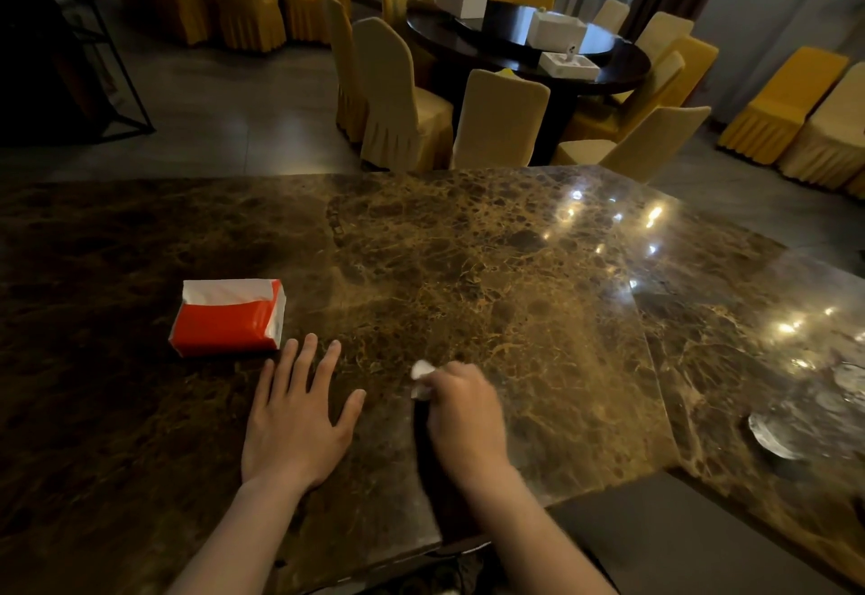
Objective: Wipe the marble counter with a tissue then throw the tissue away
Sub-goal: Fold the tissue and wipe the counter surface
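The brown marble counter [491, 257] fills the lower half of the view. My right hand [463, 412] is closed around a crumpled white tissue [421, 379], which pokes out at the knuckles and touches the counter. My left hand [295, 412] lies flat on the marble, fingers spread, holding nothing. A red and white tissue pack [229, 318], open at the top, sits on the counter just beyond my left hand.
The counter angles off to the right, where a glass dish [772, 435] rests. The counter's near edge [608, 487] steps back on the right. Beyond the counter stand a dark round table [515, 51] with white boxes and several yellow-covered chairs.
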Demonstrator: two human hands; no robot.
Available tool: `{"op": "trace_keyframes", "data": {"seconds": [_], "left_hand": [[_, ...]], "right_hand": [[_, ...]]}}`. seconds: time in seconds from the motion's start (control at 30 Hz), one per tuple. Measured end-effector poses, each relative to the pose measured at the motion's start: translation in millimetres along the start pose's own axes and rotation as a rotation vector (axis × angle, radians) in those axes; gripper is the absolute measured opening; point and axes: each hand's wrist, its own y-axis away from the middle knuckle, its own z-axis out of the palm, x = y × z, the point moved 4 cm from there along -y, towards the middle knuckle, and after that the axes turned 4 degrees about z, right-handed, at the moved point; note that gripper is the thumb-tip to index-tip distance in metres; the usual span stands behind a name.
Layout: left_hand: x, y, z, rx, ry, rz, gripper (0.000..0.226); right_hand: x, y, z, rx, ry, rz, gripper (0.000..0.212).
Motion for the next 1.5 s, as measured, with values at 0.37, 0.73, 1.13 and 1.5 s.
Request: {"op": "trace_keyframes", "data": {"seconds": [0.37,0.73,1.13,1.5], "left_hand": [[3.8,1.3,-3.0,0.003,-0.007,-0.005,0.08],[2.3,0.9,-0.9,0.022,0.001,-0.001,0.082],[2.9,2.3,-3.0,0.03,0.023,0.003,0.082],[2.0,0.9,-2.5,0.02,0.02,0.005,0.079]], "right_hand": [[-23.8,17.9,11.1,-0.002,-0.029,-0.105,0.029],[35.2,4.8,-23.4,0.113,0.038,0.218,0.023],[39.2,0.7,-22.5,0.073,0.081,0.218,0.024],[46.4,9.7,-30.5,0.006,-0.858,0.497,0.033]]}}
